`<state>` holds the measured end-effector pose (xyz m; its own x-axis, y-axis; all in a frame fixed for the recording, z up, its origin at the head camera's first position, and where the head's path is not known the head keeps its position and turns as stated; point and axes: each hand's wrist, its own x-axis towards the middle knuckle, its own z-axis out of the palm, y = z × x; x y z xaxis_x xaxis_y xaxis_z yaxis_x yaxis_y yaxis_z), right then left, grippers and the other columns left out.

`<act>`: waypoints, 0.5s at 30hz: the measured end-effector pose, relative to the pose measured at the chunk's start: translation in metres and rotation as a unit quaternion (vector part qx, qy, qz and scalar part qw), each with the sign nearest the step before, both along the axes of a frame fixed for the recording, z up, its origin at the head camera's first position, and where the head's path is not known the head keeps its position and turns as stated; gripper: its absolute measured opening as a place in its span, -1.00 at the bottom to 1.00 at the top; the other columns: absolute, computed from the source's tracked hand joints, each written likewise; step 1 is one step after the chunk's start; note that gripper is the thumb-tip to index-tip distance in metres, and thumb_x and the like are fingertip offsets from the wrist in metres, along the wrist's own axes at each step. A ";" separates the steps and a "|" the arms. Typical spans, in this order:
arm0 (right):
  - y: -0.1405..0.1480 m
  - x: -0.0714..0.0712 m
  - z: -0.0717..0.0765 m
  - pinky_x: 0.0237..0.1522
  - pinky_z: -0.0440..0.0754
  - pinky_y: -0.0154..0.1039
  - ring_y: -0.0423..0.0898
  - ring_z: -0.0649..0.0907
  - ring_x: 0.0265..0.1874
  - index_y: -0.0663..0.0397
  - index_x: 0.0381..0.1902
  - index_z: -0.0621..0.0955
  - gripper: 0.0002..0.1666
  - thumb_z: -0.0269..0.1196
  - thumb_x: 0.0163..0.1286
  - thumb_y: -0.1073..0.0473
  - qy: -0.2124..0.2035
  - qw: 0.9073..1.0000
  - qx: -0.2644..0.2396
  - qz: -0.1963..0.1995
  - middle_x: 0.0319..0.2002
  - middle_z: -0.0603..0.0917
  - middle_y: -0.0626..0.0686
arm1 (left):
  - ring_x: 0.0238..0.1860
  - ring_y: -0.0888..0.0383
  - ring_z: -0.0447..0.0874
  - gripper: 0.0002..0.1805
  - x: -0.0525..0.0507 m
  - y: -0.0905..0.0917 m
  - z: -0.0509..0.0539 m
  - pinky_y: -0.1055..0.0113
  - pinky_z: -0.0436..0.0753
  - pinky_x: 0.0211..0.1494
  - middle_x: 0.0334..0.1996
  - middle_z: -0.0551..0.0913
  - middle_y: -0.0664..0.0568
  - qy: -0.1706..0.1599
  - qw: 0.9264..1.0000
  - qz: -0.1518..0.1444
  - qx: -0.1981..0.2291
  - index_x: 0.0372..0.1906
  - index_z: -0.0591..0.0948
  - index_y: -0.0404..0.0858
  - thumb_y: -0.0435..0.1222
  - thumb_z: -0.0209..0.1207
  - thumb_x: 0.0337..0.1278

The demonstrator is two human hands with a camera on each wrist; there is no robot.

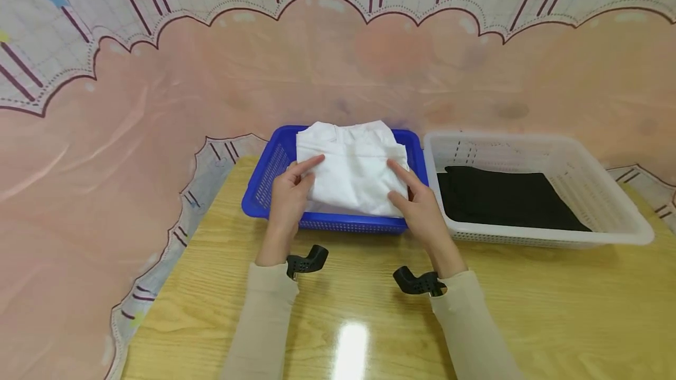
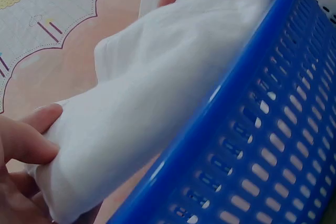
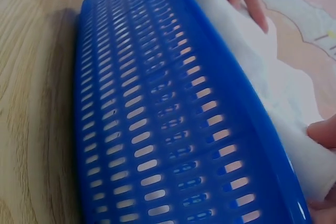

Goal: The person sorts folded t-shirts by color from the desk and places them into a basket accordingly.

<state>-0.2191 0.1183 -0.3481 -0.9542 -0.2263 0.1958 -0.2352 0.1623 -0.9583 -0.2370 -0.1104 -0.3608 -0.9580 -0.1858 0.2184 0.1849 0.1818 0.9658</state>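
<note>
A folded white garment [image 1: 354,177] is held at the blue plastic basket [image 1: 338,224], partly above its rim. My left hand [image 1: 289,195] grips the garment's left side, thumb and index finger on top and other fingers underneath, as the left wrist view shows of that hand [image 2: 23,150]. On the opposite side my right hand [image 1: 419,207] pinches the cloth, its thumb and index finger on the upper face. In the right wrist view the white cloth [image 3: 283,93] rises past the basket's edge. The basket floor is mostly hidden beneath the garment.
A white plastic basket [image 1: 533,239] stands directly right of the blue one, with folded black cloth [image 1: 507,198] inside. Both baskets rest on a wooden table [image 1: 348,309]. A patterned pink sheet [image 1: 317,75] hangs behind and to the left.
</note>
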 end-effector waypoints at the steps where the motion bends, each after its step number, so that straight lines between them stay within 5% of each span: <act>1: -0.001 0.001 0.000 0.19 0.20 -0.12 -0.18 0.08 0.29 -0.04 0.31 0.23 -0.37 0.03 0.30 0.37 0.003 1.000 0.013 -0.005 0.32 0.15 -0.07 | -0.32 0.28 0.36 -0.64 0.000 -0.001 0.000 0.44 0.14 -0.62 -0.17 0.43 0.07 -0.004 1.000 -0.001 -0.006 -0.08 0.62 0.11 -0.39 0.02 0.18; 5: -0.003 0.000 -0.006 0.04 0.29 -0.18 -0.15 0.07 0.30 -0.05 0.30 0.25 -0.38 0.04 0.30 0.36 0.016 0.999 0.045 -0.011 0.32 0.15 -0.02 | -0.65 0.17 0.03 -0.65 0.000 -0.004 -0.002 0.43 0.07 -0.68 -0.45 0.29 0.00 0.004 0.999 0.005 -0.036 -0.11 0.64 0.11 -0.39 0.02 0.17; 9: -0.003 -0.007 -0.018 -0.42 0.35 -0.27 -0.16 0.26 0.18 -0.20 0.27 0.30 -0.42 0.05 0.31 0.31 0.029 0.996 0.078 -0.013 0.31 0.16 -0.05 | -0.70 0.19 0.01 -0.66 -0.001 -0.007 -0.002 0.41 0.08 -0.72 -0.44 0.33 0.06 0.005 0.997 0.005 -0.078 -0.13 0.64 0.12 -0.38 0.02 0.17; 12: -0.002 -0.011 -0.025 -0.64 0.26 -0.30 -0.14 0.45 -0.25 -0.38 0.23 0.33 -0.43 0.05 0.32 0.25 0.040 0.994 0.102 -0.020 0.29 0.20 -0.14 | -0.64 0.17 0.10 -0.63 -0.001 -0.007 -0.003 0.39 0.16 -0.67 -0.30 0.40 0.07 0.003 0.993 -0.008 -0.115 -0.15 0.64 0.11 -0.41 -0.01 0.15; 15: -0.003 -0.011 -0.028 -0.66 0.27 -0.29 -0.11 0.33 -0.64 -0.43 0.16 0.40 -0.48 0.04 0.33 0.25 0.054 0.991 0.124 -0.019 0.24 0.27 -0.17 | -0.58 0.15 0.15 -0.58 0.000 -0.008 -0.004 0.37 0.21 -0.64 0.01 0.40 0.02 -0.014 0.991 -0.017 -0.134 -0.19 0.65 0.11 -0.46 -0.05 0.09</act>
<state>-0.2300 0.1156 -0.3758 -0.9395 -0.2445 0.2401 -0.3232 0.3997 -0.8578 -0.2370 -0.1186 -0.3650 -0.9693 -0.0921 0.2280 0.1685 0.4264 0.8887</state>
